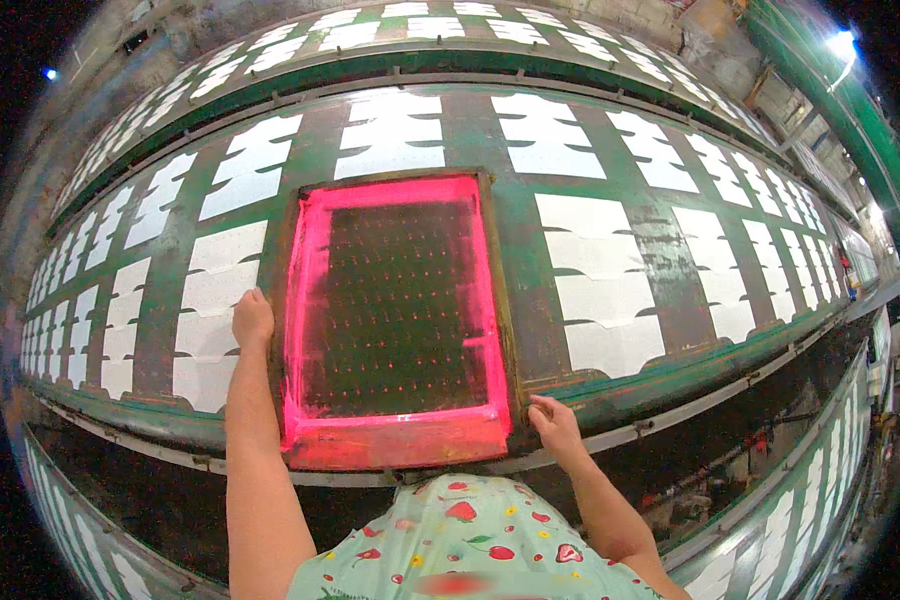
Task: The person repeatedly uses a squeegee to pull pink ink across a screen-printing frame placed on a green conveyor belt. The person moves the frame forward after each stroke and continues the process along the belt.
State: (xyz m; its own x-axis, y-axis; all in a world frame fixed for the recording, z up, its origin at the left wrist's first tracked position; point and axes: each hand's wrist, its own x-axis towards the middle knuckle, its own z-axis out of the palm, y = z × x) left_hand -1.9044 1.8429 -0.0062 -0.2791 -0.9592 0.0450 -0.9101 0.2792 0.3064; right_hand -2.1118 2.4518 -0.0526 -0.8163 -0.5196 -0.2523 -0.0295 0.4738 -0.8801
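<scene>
A screen-printing frame [398, 300] lies in front of me on the long green table. Its dark mesh is dotted with small pink marks and bordered by bright pink ink, thickest along the near edge. Beside the frame's left side is my left hand [254, 318], fingers curled in, over a white cut piece [205, 345]. At the near right corner my right hand [558, 430] is closed, thumb and forefinger close to the frame's edge. Whether either hand touches the frame, or what its fingers hold, is hidden.
White cut pieces [600, 285] lie in two rows along the green table [515, 290]. A rail [670, 412] runs along its near edge. Behind stands another table [355, 55] with white pieces; more lie on a table [800, 520] at the lower right.
</scene>
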